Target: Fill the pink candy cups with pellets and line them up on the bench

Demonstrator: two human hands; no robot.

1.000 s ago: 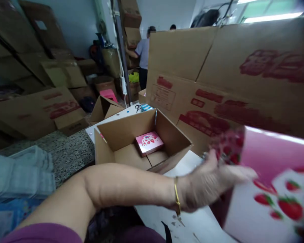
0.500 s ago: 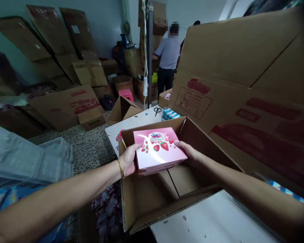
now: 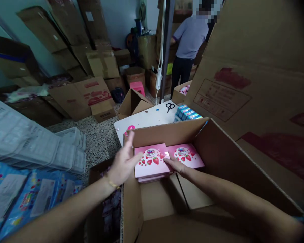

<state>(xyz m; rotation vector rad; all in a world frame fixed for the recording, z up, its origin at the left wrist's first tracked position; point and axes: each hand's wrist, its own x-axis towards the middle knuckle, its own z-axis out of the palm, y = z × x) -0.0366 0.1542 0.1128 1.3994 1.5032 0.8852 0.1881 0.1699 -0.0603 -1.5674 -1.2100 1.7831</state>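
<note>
An open cardboard carton [image 3: 217, 155] stands in front of me on a white table. Inside it, at the far end, lie two pink strawberry-printed boxes side by side: the left pink box [image 3: 150, 162] and the right pink box [image 3: 186, 156]. My left hand [image 3: 123, 162] is open, fingers stretched out, at the left edge of the left box, over the carton's left wall. My right hand [image 3: 176, 165] rests between the two boxes, fingertips on the right edge of the left box. Neither hand grips anything.
A tall cardboard flap [image 3: 255, 84] rises on the right. Scissors [image 3: 170, 106] and small blue packs [image 3: 186, 113] lie on the white table [image 3: 147, 118] beyond. Clear trays [image 3: 28, 145] and blue packets [image 3: 28, 199] lie at left. A person [image 3: 188, 44] stands at the back among stacked cartons.
Both hands brought a pink box from the right into the carton and set it down beside the one lying there. The left hand has let go and opened.
</note>
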